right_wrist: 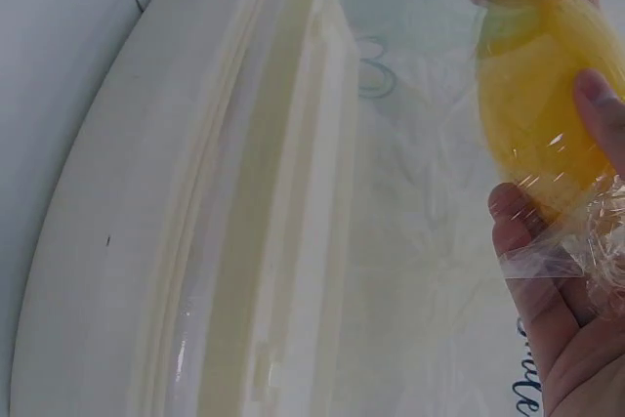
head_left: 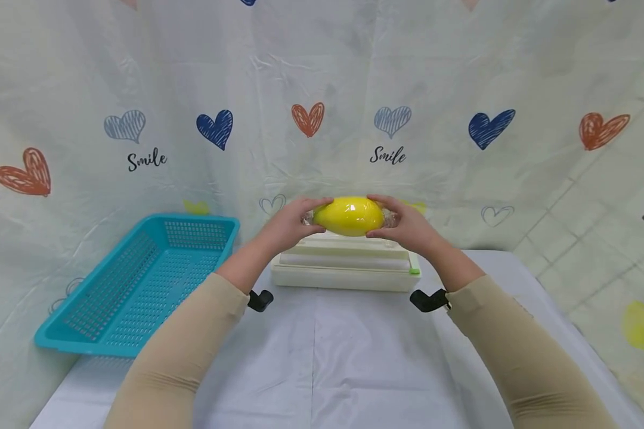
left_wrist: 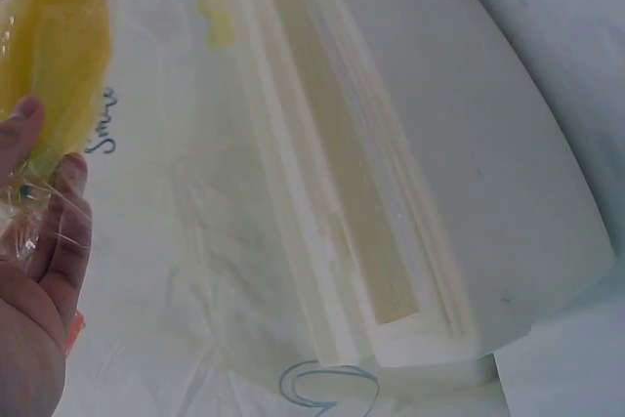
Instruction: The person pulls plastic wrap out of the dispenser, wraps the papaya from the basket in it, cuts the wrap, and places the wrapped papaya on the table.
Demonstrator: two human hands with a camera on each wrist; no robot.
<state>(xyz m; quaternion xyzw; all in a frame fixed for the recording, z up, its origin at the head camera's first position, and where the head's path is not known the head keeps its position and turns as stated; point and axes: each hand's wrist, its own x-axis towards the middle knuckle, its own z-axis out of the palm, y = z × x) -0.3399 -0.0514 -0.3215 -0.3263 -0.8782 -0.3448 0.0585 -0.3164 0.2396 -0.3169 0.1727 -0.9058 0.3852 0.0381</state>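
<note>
Yellow fruit (head_left: pixel 350 216), wrapped in clear film (right_wrist: pixel 598 231), held aloft near film dispenser (head_left: pixel 343 278); grasped at ends by left grip (head_left: pixel 291 225), right grip (head_left: pixel 412 226). Could be dropped if pinched loosely; film could be torn if overpulled.

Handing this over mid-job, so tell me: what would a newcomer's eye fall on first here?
First, the glossy yellow mango-shaped fruit, wrapped in clear film and held up between the left hand and right hand. Just below it in the head view, the off-white cling-film dispenser sits on the table. To its left, the teal perforated basket stands out.
</note>
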